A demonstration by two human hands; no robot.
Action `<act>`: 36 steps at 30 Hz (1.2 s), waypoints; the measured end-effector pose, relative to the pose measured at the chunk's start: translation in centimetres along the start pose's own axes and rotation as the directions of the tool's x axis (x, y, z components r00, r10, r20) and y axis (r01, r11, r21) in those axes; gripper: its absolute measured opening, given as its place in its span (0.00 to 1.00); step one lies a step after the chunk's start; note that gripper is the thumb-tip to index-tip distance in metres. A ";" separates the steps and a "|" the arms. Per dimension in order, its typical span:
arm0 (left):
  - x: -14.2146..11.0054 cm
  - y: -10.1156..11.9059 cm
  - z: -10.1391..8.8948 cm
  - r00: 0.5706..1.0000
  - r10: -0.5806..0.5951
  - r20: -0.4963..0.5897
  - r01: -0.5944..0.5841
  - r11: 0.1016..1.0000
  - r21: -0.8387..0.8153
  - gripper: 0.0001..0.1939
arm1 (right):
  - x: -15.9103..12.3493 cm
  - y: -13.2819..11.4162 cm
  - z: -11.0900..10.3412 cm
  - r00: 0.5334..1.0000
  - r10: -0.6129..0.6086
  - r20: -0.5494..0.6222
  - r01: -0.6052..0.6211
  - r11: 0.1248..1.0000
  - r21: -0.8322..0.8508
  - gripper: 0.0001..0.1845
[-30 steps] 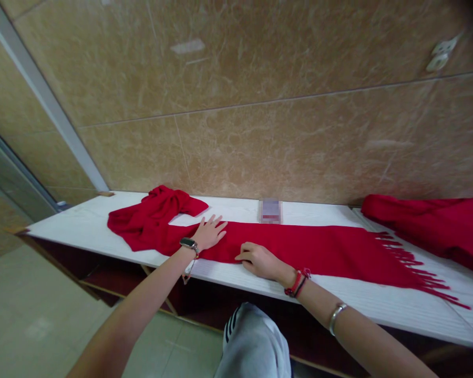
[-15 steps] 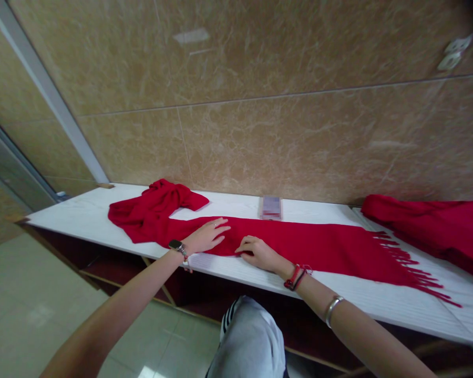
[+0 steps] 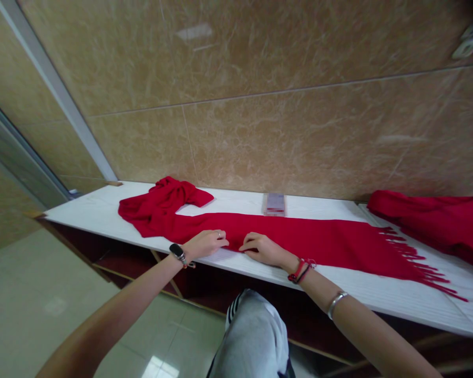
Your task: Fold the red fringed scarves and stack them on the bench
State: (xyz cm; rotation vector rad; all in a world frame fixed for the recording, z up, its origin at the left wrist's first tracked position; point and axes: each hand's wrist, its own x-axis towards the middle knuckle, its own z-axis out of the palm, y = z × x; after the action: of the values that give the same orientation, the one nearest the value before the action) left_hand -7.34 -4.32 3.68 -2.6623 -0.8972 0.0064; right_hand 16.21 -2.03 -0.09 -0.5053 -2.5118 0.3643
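Observation:
A long red scarf [image 3: 323, 239] lies along the white tabletop, flat in the middle and right, bunched up at the left. Its fringe fans out at the right end. My left hand [image 3: 207, 243], with a ring and a dark watch at the wrist, pinches the scarf's near edge with curled fingers. Just to its right, my right hand [image 3: 266, 249] has its fingertips together on the same near edge. Red bracelets and a silver bangle circle my right wrist and forearm.
Behind the scarf, against the tiled wall [image 3: 260, 142], lies a small flat rectangular item [image 3: 275, 205]. More red cloth [image 3: 429, 220] is heaped at the right. Open shelves [image 3: 134, 262] sit beneath the white top [image 3: 82, 210], and my knee [image 3: 256, 336] is close to them.
My left hand has drawn back from lying spread on the scarf to its near edge, its fingers now curled. My right hand stays at about the same spot on the edge.

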 end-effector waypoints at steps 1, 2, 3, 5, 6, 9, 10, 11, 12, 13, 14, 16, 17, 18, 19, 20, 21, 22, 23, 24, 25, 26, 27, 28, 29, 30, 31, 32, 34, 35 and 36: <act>0.0 0.0 -0.1 1.000 0.026 -0.001 -0.026 0.999 0.021 0.12 | 0.0 0.0 0.0 1.000 -0.006 0.006 0.006 1.000 0.004 0.12; 0.0 0.1 -0.2 0.999 0.052 0.003 -0.052 0.998 0.040 0.13 | 0.0 -0.1 -0.1 1.000 -0.011 0.013 0.011 1.000 0.006 0.13; -0.1 0.1 -0.2 0.997 0.075 0.009 -0.075 0.996 0.053 0.14 | 0.0 -0.1 -0.1 1.000 -0.015 0.021 0.015 1.000 0.008 0.14; -0.2 -0.1 -0.1 0.994 0.102 0.027 -0.103 0.993 0.058 0.16 | 0.0 -0.1 -0.1 0.999 -0.016 0.037 0.016 1.000 0.006 0.15; -0.3 -0.2 0.0 0.994 0.106 0.039 -0.108 0.993 0.051 0.18 | 0.0 -0.1 -0.2 0.999 -0.013 0.045 0.012 1.000 0.005 0.15; -0.9 -0.6 0.1 0.992 0.097 0.087 -0.098 0.995 0.008 0.23 | 0.0 -0.2 -0.3 0.998 0.003 0.060 -0.003 1.000 0.004 0.16; -1.2 -0.7 0.1 0.991 0.088 0.101 -0.086 0.996 -0.016 0.25 | 0.0 -0.3 -0.4 0.998 0.005 0.063 -0.005 1.000 0.004 0.16; -1.5 -0.8 0.0 0.991 0.077 0.113 -0.072 0.996 -0.047 0.26 | 0.0 -0.4 -0.4 0.998 0.005 0.064 -0.005 1.000 0.006 0.15; -1.8 -0.8 -0.1 0.991 0.066 0.119 -0.056 0.995 -0.085 0.26 | 0.0 -0.5 -0.5 0.998 0.002 0.067 -0.003 1.000 0.009 0.15; -2.0 -0.8 -0.3 0.991 0.054 0.120 -0.039 0.991 -0.130 0.25 | 0.1 -0.5 -0.5 0.998 -0.001 0.069 0.000 1.000 0.015 0.14; -2.1 -0.7 -0.5 0.992 0.040 0.116 -0.019 0.984 -0.179 0.23 | 0.1 -0.6 -0.6 0.998 -0.006 0.070 0.004 1.000 0.025 0.13; -1.7 -0.5 -0.8 0.995 -0.006 0.104 0.034 0.962 -0.272 0.19 | 0.2 -0.6 -0.7 0.999 -0.001 0.053 -0.001 0.999 0.045 0.12; -1.3 -0.5 -0.9 0.994 -0.046 0.095 0.073 0.951 -0.300 0.18 | 0.2 -0.6 -0.6 1.000 0.018 0.026 -0.019 0.999 0.044 0.12; -0.6 -0.4 -0.8 0.992 -0.099 0.079 0.119 0.941 -0.316 0.18 | 0.2 -0.5 -0.6 0.999 0.051 -0.016 -0.051 0.998 0.030 0.12; 0.1 -0.3 -0.6 0.986 -0.158 0.053 0.167 0.932 -0.323 0.18 | 0.2 -0.3 -0.5 0.993 0.097 -0.064 -0.097 0.995 0.001 0.13; 1.0 -0.2 -0.3 0.976 -0.218 0.018 0.212 0.922 -0.323 0.18 | 0.2 -0.1 -0.3 0.983 0.147 -0.108 -0.152 0.987 -0.043 0.14; 1.8 -0.2 0.1 0.961 -0.274 -0.022 0.253 0.912 -0.322 0.18 | 0.2 0.2 -0.1 0.972 0.191 -0.137 -0.205 0.974 -0.098 0.16; 2.6 -0.1 0.7 0.946 -0.321 -0.051 0.289 0.902 -0.322 0.19 | 0.1 0.4 0.1 0.964 0.226 -0.140 -0.247 0.955 -0.161 0.18; 3.3 0.0 1.3 0.933 -0.357 -0.053 0.322 0.890 -0.323 0.19 | 0.0 0.6 0.3 0.960 0.253 -0.119 -0.275 0.935 -0.225 0.20; 3.8 0.0 2.0 0.923 -0.384 -0.026 0.356 0.878 -0.320 0.21 | -0.2 0.8 0.4 0.958 0.275 -0.078 -0.286 0.915 -0.284 0.23; 4.1 0.1 2.7 0.916 -0.401 0.022 0.388 0.868 -0.310 0.22 | -0.3 1.0 0.6 0.955 0.294 -0.031 -0.287 0.899 -0.332 0.25; 4.3 0.1 3.3 0.908 -0.411 0.076 0.414 0.861 -0.296 0.24 | -0.4 1.0 0.7 0.950 0.310 0.013 -0.284 0.886 -0.367 0.27; 4.4 0.1 3.8 0.902 -0.415 0.121 0.432 0.856 -0.282 0.24 | -0.4 1.1 0.7 0.944 0.326 0.051 -0.282 0.877 -0.389 0.28; 4.4 0.1 4.2 0.897 -0.416 0.151 0.442 0.855 -0.270 0.25 | -0.4 1.1 0.7 0.937 0.340 0.082 -0.282 0.873 -0.399 0.28; 4.3 0.0 4.5 0.894 -0.417 0.164 0.447 0.856 -0.260 0.25 | -0.3 1.1 0.6 0.929 0.354 0.109 -0.285 0.871 -0.400 0.29; 4.3 0.0 4.7 0.892 -0.420 0.169 0.451 0.857 -0.251 0.25 | -0.1 1.0 0.5 0.921 0.369 0.127 -0.294 0.869 -0.397 0.29; 4.2 -0.1 4.7 0.887 -0.427 0.175 0.459 0.855 -0.241 0.25 | 0.1 0.9 0.5 0.913 0.386 0.133 -0.309 0.866 -0.392 0.30; 4.2 -0.1 4.7 0.879 -0.439 0.184 0.473 0.851 -0.229 0.26 | 0.4 0.8 0.4 0.907 0.402 0.125 -0.328 0.861 -0.389 0.31; 4.3 -0.1 4.4 0.860 -0.466 0.209 0.504 0.839 -0.204 0.26 | 1.1 0.5 0.5 0.896 0.436 0.081 -0.374 0.842 -0.388 0.33; 4.3 0.0 4.2 0.851 -0.477 0.221 0.518 0.833 -0.193 0.27 | 1.3 0.4 0.5 0.890 0.452 0.062 -0.395 0.831 -0.390 0.33; 4.3 0.0 4.1 0.845 -0.483 0.228 0.525 0.831 -0.186 0.27 | 1.5 0.3 0.6 0.883 0.467 0.053 -0.411 0.822 -0.394 0.32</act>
State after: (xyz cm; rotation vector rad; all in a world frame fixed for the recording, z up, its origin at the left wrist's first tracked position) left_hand -4.32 -0.49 0.24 -2.5699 -1.7452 0.0023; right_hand 14.85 -1.19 0.00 -1.2700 -2.5968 0.0843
